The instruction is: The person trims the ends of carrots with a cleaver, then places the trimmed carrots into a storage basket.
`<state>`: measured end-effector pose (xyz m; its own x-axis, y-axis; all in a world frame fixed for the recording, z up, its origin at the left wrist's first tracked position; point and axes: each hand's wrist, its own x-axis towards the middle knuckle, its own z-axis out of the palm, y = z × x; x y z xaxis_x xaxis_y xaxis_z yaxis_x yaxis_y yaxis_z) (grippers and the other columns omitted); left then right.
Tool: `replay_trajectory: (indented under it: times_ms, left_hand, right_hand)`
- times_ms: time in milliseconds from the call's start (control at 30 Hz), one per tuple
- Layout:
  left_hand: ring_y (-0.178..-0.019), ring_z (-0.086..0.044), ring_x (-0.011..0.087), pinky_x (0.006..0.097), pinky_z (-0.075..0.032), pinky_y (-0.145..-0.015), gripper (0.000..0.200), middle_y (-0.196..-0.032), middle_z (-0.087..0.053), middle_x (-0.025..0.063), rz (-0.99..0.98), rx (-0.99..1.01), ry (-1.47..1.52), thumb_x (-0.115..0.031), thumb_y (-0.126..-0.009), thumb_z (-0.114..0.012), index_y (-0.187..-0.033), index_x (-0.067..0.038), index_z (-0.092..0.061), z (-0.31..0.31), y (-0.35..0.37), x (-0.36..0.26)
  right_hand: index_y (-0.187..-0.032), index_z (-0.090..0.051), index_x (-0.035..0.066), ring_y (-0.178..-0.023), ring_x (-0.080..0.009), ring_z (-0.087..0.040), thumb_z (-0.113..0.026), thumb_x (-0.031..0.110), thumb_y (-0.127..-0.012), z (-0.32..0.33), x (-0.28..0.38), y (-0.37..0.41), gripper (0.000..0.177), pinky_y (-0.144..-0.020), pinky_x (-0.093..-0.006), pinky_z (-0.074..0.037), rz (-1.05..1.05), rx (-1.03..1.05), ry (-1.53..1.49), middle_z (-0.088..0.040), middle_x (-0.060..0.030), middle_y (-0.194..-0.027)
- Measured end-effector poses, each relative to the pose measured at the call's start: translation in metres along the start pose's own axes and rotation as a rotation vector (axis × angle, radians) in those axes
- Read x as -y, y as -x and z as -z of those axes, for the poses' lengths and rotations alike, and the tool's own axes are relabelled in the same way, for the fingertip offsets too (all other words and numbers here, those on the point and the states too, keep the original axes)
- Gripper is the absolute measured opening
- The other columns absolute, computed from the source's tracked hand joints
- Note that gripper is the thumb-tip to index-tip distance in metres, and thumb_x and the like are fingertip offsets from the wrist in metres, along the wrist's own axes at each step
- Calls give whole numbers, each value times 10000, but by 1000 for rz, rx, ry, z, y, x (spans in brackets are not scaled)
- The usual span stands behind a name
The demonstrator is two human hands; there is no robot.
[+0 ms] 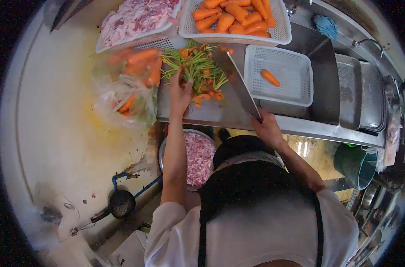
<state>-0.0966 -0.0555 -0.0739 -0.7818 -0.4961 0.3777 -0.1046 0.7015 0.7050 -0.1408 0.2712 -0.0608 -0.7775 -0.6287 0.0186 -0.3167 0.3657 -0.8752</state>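
R hand (267, 127) w/ knife (239, 85), L hand (181, 92) at carrot tops (194, 66).
R fingers (259, 123) wrapped on hndl; L fingers (180, 73) spread, approx. surface (220, 112) ctr.

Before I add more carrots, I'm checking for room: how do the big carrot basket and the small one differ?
The big basket is heaped with carrots; the small basket holds one carrot. The big basket is cut off by the picture's top edge; the small basket shows whole and sits nearer the right hand. Both are pale and perforated.

Edges curve into black; glare streaks the floor (317, 155).
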Motion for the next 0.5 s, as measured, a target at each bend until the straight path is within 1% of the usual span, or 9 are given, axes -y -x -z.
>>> replay_trajectory:
  times_ms: [33,67,133,167,200,233,333,400,500]
  left_hand:
    - [-907,-565,379,439,-435,-837,337,-973,-584,201,-93,-155,-69,-166,-844,-665,-1095,21,-541,1,7,1]
    - [-907,-565,379,439,-435,-837,337,-973,-584,201,-92,-153,-68,-166,-844,-665,-1095,21,-541,5,22,-1]
    - [-917,-552,400,456,-440,-824,405,-970,-567,209,65,-337,-337,-145,-760,-714,-1073,28,-525,12,55,7]
    - [-917,-552,400,456,-440,-824,405,-970,-567,209,58,-331,-334,-145,-760,-714,-1073,28,-525,10,59,13]
    - [-914,-548,405,462,-442,-810,396,-975,-564,207,104,-176,-329,-125,-728,-714,-1044,28,-529,9,65,19]
    - [-911,-544,410,468,-444,-796,389,-981,-561,205,158,-20,-326,-106,-696,-714,-1014,27,-533,9,75,24]
    - [-913,-545,421,476,-444,-785,373,-955,-567,208,119,72,-472,-79,-655,-708,-973,23,-541,8,67,34]
    - [-896,-548,419,466,-447,-789,378,-931,-570,201,123,44,-417,-82,-645,-715,-971,13,-549,23,62,16]
    - [-901,-557,405,443,-454,-800,404,-950,-578,197,173,18,-202,-104,-654,-725,-1010,-3,-564,31,67,27]
  right_hand:
    - [-946,-588,-17,-568,-105,-433,-574,155,-874,2,-1,0,186,-499,-332,-380,-4,0,1,-476,-47,-643]
    - [-962,-590,-26,-580,-119,-452,-575,143,-863,4,-3,-1,196,-518,-343,-394,-118,23,-94,-490,-62,-647]
    - [-978,-592,-34,-592,-134,-472,-576,131,-852,8,3,-4,208,-538,-353,-409,-237,36,-196,-505,-78,-650]
    - [-1008,-596,-29,-677,-264,-538,-596,145,-854,17,12,-5,233,-628,-398,-444,-254,58,-183,-565,-173,-761]
    - [-1039,-600,-24,-761,-395,-605,-617,159,-856,22,17,-5,259,-718,-443,-480,-274,85,-166,-625,-267,-872]
    - [-1039,-600,-24,-761,-395,-605,-617,159,-856,16,3,-3,259,-718,-443,-480,-283,91,-164,-625,-267,-872]
    - [-1073,-602,-17,-803,-392,-634,-608,133,-853,0,-16,-8,267,-725,-444,-495,-412,246,88,-639,-265,-918]
    - [-1115,-601,-17,-663,-214,-573,-589,92,-838,-6,3,-9,298,-637,-351,-471,2,99,-5,-615,-201,-764]
    - [-1186,-597,44,-685,-287,-625,-608,75,-821,-13,39,-17,367,-663,-380,-494,27,127,-103,-640,-252,-829]
